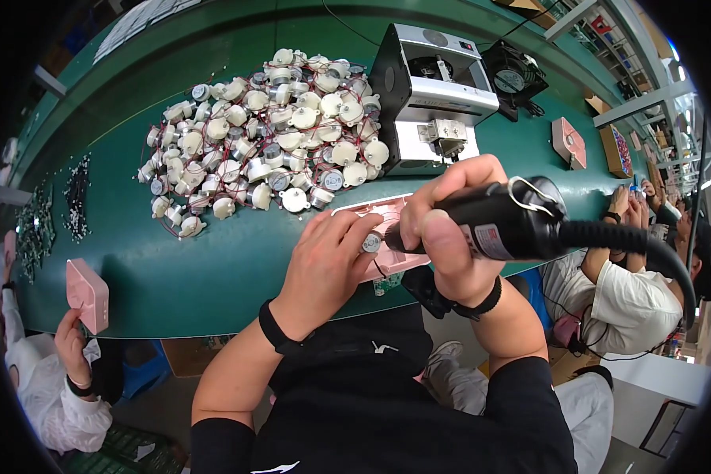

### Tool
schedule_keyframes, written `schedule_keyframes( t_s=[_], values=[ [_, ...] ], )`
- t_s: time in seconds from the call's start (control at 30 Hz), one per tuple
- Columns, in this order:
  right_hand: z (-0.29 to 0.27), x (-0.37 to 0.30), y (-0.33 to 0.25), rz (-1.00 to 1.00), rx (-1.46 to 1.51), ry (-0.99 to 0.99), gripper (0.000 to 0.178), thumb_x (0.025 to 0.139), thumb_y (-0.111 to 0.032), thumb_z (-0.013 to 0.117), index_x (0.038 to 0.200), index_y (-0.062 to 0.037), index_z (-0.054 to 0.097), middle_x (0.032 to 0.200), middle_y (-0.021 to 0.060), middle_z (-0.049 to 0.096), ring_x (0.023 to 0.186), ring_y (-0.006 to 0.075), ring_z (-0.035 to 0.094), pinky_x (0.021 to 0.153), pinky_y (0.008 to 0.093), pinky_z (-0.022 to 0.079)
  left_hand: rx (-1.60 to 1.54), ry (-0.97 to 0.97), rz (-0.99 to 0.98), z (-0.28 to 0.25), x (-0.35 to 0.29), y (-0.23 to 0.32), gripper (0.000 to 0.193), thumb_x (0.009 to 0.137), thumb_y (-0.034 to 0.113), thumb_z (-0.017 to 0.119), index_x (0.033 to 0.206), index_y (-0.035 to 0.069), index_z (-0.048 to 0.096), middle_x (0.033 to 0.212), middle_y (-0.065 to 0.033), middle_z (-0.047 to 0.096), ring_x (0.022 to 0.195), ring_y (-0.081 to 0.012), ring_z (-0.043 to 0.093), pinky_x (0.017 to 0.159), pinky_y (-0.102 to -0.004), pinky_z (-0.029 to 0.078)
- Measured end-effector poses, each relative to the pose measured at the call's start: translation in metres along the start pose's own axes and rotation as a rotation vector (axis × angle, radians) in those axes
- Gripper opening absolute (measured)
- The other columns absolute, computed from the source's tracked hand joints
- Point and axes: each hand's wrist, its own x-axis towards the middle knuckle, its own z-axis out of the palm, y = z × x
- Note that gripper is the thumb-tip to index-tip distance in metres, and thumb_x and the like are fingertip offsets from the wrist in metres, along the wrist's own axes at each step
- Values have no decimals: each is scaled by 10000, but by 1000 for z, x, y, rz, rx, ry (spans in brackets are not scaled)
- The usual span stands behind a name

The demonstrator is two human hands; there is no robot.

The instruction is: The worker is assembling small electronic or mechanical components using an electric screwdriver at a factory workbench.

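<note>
My right hand (449, 249) is closed around a black electric screwdriver (490, 225), its thick cable running off to the right. The driver's nose points left into a pink plastic housing (407, 259) at the table's near edge. My left hand (321, 265) reaches over the housing's left part, its fingers closed about a small round motor (371, 242) with a silvery end. The driver's tip is hidden behind my fingers. A bit of green circuit board (387, 284) shows under the housing's near side.
A large heap of white round motors (268, 134) with red wires covers the table ahead. Right of it stands a screw feeder (434, 95), then a black fan (513, 75). Pink housings lie at right (569, 144) and in a co-worker's hand (73, 347) at left. Other people sit at right.
</note>
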Motion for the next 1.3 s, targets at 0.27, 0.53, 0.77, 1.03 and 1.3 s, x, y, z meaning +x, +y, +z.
schedule_keyframes(
  t_s=[0.27, 0.53, 0.77, 1.03, 1.3],
  values=[
    [-8, 3, -13, 2, -89, 147, 320, 894, -179, 629, 1058, -46, 389, 718, 85, 537, 574, 150, 510, 575, 305, 471, 1, 10, 2, -4, -1, 0, 495, 718, 82, 747, 1181, 70, 573, 1098, -108, 570, 1032, -315, 572, 927, -426, 459],
    [-67, 59, -47, -279, -3, 345, 200, 948, -201, 563, 1030, -39, 479, 697, 91, 538, 534, 180, 512, 525, 314, 453, -106, -44, -133, -28, -20, 8, 832, 625, 176, 873, 1342, 56, 468, 1376, -165, 459, 1229, -350, 499, 1004, -433, 443],
    [-78, 87, -26, -241, -161, 385, 173, 940, -168, 581, 988, -12, 524, 692, 92, 561, 523, 206, 536, 516, 319, 450, -121, -97, -214, -11, -28, -1, 1017, 614, 175, 883, 1457, 61, 325, 1456, -186, 387, 1316, -371, 429, 1054, -427, 415],
    [-26, 27, -52, -52, 183, 228, 197, 940, -185, 570, 1020, -43, 459, 708, 79, 532, 527, 173, 504, 540, 318, 461, -154, -68, -256, -9, -30, 0, 997, 621, 128, 864, 1455, 58, 321, 1465, -173, 377, 1311, -373, 429, 1059, -424, 408],
    [21, 2, -29, 40, 156, -41, 361, 875, -206, 666, 1054, -58, 389, 732, 98, 533, 576, 157, 510, 591, 313, 477, -180, -34, -185, -10, -21, 3, 984, 624, 100, 847, 1451, 46, 318, 1447, -173, 394, 1317, -364, 420, 1058, -415, 408]
  ],
)
